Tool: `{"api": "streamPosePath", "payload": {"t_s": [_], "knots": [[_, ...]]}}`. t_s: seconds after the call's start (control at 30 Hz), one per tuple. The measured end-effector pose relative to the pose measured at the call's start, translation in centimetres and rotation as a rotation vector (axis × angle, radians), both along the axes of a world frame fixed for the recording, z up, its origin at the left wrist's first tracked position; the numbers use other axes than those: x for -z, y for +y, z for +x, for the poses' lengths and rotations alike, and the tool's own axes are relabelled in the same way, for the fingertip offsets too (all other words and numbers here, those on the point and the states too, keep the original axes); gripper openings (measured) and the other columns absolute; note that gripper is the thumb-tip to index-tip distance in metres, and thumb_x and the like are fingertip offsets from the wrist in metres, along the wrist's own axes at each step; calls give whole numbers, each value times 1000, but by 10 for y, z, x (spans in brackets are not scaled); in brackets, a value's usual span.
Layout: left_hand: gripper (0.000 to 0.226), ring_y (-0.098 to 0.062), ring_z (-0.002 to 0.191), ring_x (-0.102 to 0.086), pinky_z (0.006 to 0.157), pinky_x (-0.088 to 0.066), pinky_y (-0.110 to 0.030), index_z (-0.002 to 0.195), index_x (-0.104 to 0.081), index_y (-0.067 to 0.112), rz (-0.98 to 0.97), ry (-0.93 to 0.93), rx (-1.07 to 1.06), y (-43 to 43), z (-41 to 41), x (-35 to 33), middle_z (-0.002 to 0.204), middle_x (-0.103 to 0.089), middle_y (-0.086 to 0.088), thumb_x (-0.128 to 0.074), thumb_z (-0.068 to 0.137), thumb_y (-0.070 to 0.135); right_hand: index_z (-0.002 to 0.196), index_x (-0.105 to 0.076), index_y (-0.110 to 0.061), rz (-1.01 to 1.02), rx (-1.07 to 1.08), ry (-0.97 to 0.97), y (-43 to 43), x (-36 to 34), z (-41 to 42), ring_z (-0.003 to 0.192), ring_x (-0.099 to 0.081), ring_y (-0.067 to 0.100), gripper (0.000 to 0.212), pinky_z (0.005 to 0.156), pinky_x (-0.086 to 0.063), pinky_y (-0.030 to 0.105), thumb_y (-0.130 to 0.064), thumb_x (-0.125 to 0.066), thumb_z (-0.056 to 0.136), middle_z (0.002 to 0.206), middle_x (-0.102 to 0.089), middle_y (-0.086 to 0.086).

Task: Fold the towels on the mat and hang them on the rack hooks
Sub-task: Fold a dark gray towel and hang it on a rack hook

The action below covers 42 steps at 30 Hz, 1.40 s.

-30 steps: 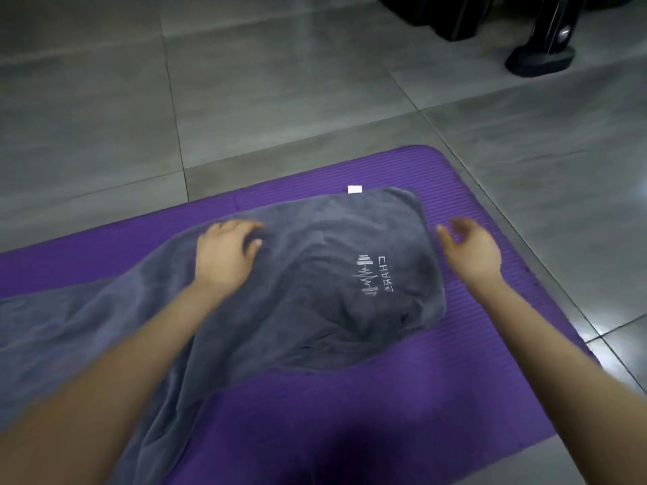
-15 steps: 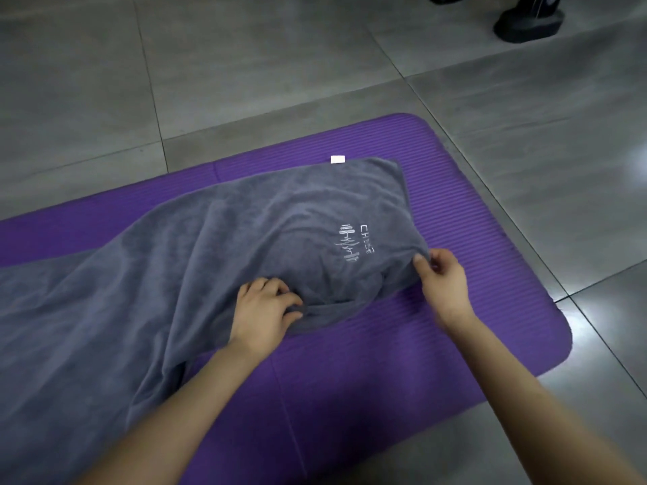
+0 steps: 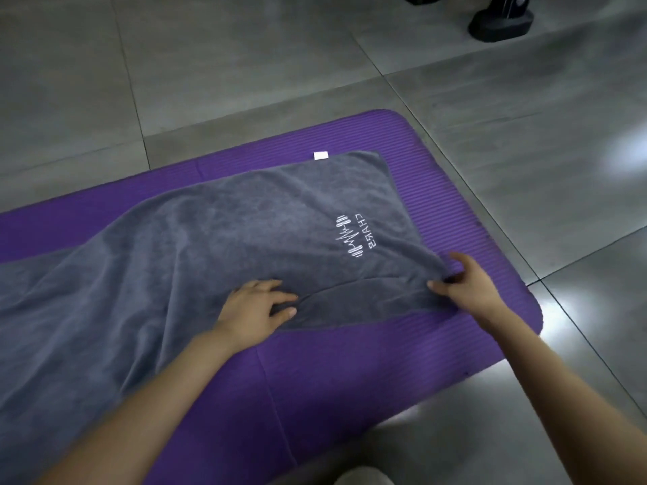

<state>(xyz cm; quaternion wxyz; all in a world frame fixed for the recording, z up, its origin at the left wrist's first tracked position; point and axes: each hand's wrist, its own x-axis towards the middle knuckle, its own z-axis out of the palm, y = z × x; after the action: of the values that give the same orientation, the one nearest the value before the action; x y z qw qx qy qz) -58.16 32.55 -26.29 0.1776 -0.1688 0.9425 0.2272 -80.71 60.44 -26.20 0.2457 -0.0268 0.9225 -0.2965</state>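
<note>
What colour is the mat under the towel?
Purple, finely ribbed mat, clearest in the head view.

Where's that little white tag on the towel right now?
In the head view, the white tag sticks out from the far edge of the grey towel onto the purple mat, right of centre, beyond the stitched logo.

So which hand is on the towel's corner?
The right hand, pinching the near corner of the towel; the left hand holds its near edge farther in.

white embroidered lettering (image 3: 366,231), mirrored, reads roughly CHARG, final letter unclear, on grey towel (image 3: 210,257)
</note>
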Motion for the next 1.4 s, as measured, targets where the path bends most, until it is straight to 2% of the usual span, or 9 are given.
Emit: {"api": "streamPosePath", "payload": {"t_s": [0.1,0.23,0.4,0.57,0.77,0.93,1.2,1.27,1.4], "knots": [[75,-22,142,-20,115,-19,-41,137,-41,42,-44,-19,28,6,13,6,154,-25,1,-16,73,70,128,-51,-28,87,0,109,17,0,10,101,-62,28,59,88,-49,42,-27,-76,75,98,-68,3],[77,-29,137,-31,111,-29,-45,133,-50,35,-97,139,-34,4,18,-4,147,-38,-7,-13,73,66,121,-58,-24,171,154,384,23,-25,-19,103,-60,34,35,85,-45,38,-24,-64,86,107,-67,12],[60,-31,125,-46,104,-38,-45,120,-63,32,-110,172,-24,-6,38,-7,136,-52,-8,-29,81,61,126,-55,-20,503,-171,558,12,-19,-7,108,-53,37,38,94,-32,43,-26,-58,88,120,-58,18],[40,-24,75,-61,73,-42,-23,86,-75,21,-163,348,-98,-6,76,-14,81,-63,-1,-44,80,46,86,-72,-22,103,-480,783,-23,-7,63,81,-60,31,25,75,-36,37,-38,-53,81,88,-68,2],[44,-9,72,-47,65,-39,-21,79,-69,21,-130,294,-206,8,183,-6,72,-59,6,-43,86,55,77,-72,-28,-276,-1076,797,-72,17,166,80,-52,14,20,76,-34,34,-43,-59,82,81,-62,-9],[61,-7,87,-50,82,-38,-17,94,-73,22,-35,242,-311,13,202,8,90,-66,6,-38,82,71,89,-75,-30,-201,-1020,776,-88,33,180,92,-50,17,32,85,-32,38,-53,-56,78,94,-63,-3],[24,-21,80,-57,73,-48,-40,86,-62,33,-23,177,-463,9,192,12,78,-61,9,-63,67,49,73,-75,-35,-134,-973,574,-106,31,171,90,-53,17,15,81,-18,27,-46,-67,66,92,-61,-7],[10,-23,79,-59,75,-47,-36,77,-69,28,-50,154,-427,5,191,9,77,-64,5,-68,74,37,68,-74,-34,-133,-962,581,-109,28,172,88,-56,18,13,80,-17,26,-43,-65,70,92,-62,-7],[14,-10,85,-54,74,-35,-15,98,-69,11,102,22,-272,4,191,0,91,-61,3,-65,86,20,65,-72,-35,-149,-1027,614,-96,18,174,88,-52,13,27,81,-23,31,-49,-51,76,92,-64,-9]]}}
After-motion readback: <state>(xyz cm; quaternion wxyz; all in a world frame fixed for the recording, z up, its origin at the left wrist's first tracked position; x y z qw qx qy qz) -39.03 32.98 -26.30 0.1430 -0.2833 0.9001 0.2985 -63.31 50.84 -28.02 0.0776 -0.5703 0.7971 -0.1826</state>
